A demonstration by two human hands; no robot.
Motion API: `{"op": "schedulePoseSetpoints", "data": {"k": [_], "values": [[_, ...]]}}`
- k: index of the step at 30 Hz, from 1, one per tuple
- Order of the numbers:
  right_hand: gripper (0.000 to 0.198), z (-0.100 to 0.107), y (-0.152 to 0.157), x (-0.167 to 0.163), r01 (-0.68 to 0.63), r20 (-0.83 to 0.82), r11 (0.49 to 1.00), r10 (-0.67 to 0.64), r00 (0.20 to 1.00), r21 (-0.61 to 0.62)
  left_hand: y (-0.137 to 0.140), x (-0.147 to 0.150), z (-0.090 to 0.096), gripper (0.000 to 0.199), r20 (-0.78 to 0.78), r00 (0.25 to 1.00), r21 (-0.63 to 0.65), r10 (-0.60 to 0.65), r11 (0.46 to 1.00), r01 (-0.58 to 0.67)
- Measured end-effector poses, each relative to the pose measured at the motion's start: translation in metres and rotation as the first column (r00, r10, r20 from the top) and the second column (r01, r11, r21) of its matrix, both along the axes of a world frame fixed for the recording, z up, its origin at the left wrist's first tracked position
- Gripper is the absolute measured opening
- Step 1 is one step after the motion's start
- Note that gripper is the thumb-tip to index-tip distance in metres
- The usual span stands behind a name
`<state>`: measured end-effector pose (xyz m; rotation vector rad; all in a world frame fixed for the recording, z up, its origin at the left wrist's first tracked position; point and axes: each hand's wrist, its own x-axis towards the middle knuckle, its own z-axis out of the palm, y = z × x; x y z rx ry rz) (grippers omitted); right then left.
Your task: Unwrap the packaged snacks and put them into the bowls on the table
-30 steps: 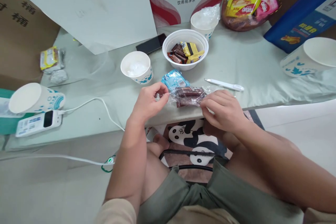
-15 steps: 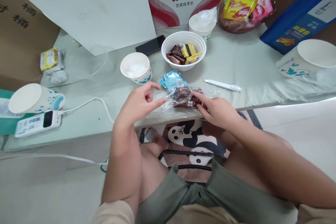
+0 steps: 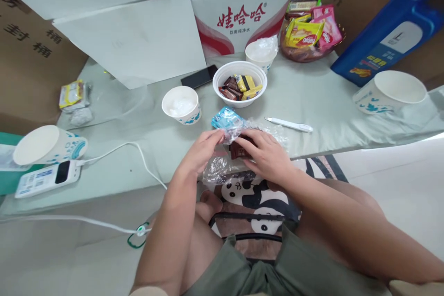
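At the front edge of the table lies a dark brown snack packet [image 3: 238, 151] in loose clear plastic wrap [image 3: 215, 169], which droops over the edge. My left hand [image 3: 202, 151] pinches the wrap at the packet's left side, thumb and fingers together. Curled over the packet from the right, my right hand [image 3: 266, 153] grips it and hides much of it. A light blue sachet [image 3: 227, 118] touches the wrap just behind my hands. Behind that, a white bowl [image 3: 222, 96] contains several brown and yellow wrapped snacks.
A white craft knife [image 3: 288, 124] lies to the right. Paper cups [image 3: 190, 118] stand around, some with plastic inside. A phone [image 3: 199, 77], a snack basket [image 3: 308, 54] and a blue bottle [image 3: 378, 46] are farther back. At left, a white power bank [image 3: 48, 179] trails a cable.
My left hand has moved right and closed on the plastic wrap. My right hand has gone from touching the brown packet with fingertips to covering it. The wrap now hangs over the edge.
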<state>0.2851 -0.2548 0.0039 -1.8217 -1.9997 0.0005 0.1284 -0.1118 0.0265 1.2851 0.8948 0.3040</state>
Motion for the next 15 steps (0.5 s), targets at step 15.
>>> {"op": "schedulePoseSetpoints", "data": {"k": [15], "values": [[0.073, -0.006, 0.017, 0.02, 0.073, -0.368, 0.994, -0.097, 0.925, -0.078, -0.003, 0.0, 0.015, 0.016, 0.167, 0.982, -0.325, 0.09, 0.945, -0.031]]}}
